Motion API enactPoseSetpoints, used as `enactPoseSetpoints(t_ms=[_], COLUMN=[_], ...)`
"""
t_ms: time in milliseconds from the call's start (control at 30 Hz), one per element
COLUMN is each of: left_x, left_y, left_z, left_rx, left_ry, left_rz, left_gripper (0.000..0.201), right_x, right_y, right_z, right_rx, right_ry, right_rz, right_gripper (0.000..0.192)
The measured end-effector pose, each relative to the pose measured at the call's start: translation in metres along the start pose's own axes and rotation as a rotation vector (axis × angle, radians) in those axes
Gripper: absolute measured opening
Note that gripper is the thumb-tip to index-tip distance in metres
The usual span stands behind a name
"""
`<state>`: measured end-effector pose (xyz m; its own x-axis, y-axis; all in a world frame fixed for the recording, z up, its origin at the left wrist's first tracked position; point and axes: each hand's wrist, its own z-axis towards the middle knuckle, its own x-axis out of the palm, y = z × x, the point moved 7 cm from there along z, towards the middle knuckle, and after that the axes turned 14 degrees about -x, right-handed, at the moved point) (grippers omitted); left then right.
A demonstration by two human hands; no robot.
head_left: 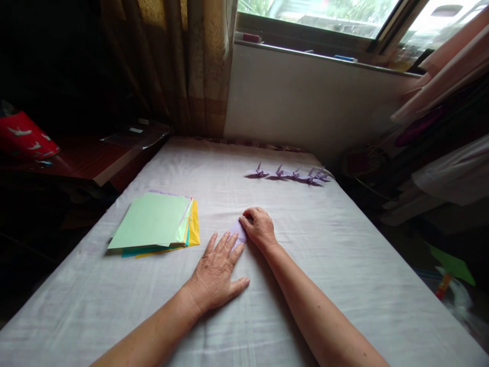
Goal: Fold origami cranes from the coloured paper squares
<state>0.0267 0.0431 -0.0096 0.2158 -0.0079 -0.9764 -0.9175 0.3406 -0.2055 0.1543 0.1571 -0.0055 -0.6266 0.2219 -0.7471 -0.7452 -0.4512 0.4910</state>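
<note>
A small folded piece of purple origami paper (239,231) lies on the cloth-covered table between my hands. My left hand (217,270) rests flat with its fingers spread, the fingertips pressing on the paper's near part and hiding some of it. At the paper's far right corner, my right hand (260,228) is closed, thumb and fingers pinching the edge. Farther back on the right stand several folded purple paper cranes (280,173). Left of my hands is a stack of coloured paper sheets (153,220), pale green on top, with yellow and blue edges sticking out.
A white cloth (324,306) covers the table. At the left, a red container with white bird shapes (28,135) stands on a dark wooden surface (82,158) beside a clear plastic sleeve (137,133). Behind are a curtain (206,66) and a window sill (298,49). Clothes (454,168) hang at the right.
</note>
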Motion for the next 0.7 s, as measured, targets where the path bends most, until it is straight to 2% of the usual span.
enactPoseSetpoints(t_ms=[167,267,367,533,700], left_x=[0.000,0.000,0.000,-0.002,-0.004], left_y=[0.000,0.001,0.000,-0.001,0.004], left_z=[-0.001,-0.001,0.000,0.001,-0.006], left_rx=[0.002,-0.018,-0.027,-0.040,-0.047], left_ry=[-0.017,-0.001,0.015,0.015,-0.051], left_rz=[0.033,0.033,0.037,0.039,0.045], left_gripper=[0.075,0.075,0.074,0.073,0.071], right_x=[-0.008,-0.013,-0.014,-0.008,-0.009], right_y=[-0.003,0.001,0.011,0.020,0.021], right_z=[-0.005,-0.014,-0.021,-0.022,-0.021], right_rx=[-0.006,-0.041,-0.117,-0.155,-0.162], right_ry=[-0.059,-0.061,-0.012,0.117,0.131], right_rz=[0.072,0.128,0.108,-0.098,-0.109], right_gripper=[0.020,0.021,0.020,0.023,0.023])
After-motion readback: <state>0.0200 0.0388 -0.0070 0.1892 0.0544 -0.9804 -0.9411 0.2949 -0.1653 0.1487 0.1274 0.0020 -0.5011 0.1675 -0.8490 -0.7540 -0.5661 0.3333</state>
